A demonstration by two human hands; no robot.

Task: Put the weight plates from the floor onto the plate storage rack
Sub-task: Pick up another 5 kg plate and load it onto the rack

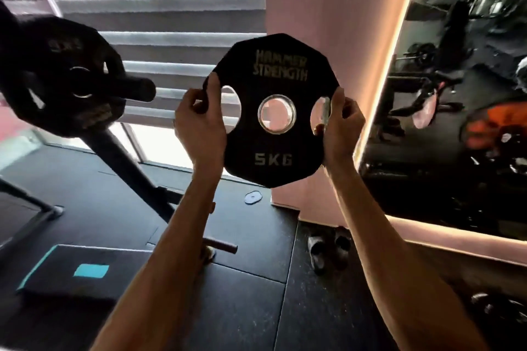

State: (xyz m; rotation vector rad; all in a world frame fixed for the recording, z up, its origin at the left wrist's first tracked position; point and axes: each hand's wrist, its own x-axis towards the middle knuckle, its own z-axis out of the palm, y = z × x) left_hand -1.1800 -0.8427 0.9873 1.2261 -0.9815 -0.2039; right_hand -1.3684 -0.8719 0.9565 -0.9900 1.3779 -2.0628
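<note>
A black 5 kg weight plate [272, 134] marked "Hammer Strength" is held upright at chest height in the middle of the view. My left hand [199, 122] grips its left edge through the left handle hole. My right hand [340, 127] grips its right edge through the right handle hole. To the left stands the plate storage rack [125, 159], a dark slanted post. One black plate [61, 74] sits on its upper peg [137, 88], whose free end points toward the held plate. A lower bare peg [221, 245] shows between my forearms.
A pink pillar [328, 23] stands right behind the held plate, with a lit mirror [456, 94] to its right. On the black rubber floor lie a pair of dark slippers [328, 248], a black mat with a teal label [85, 271] and a small blue disc [252, 196].
</note>
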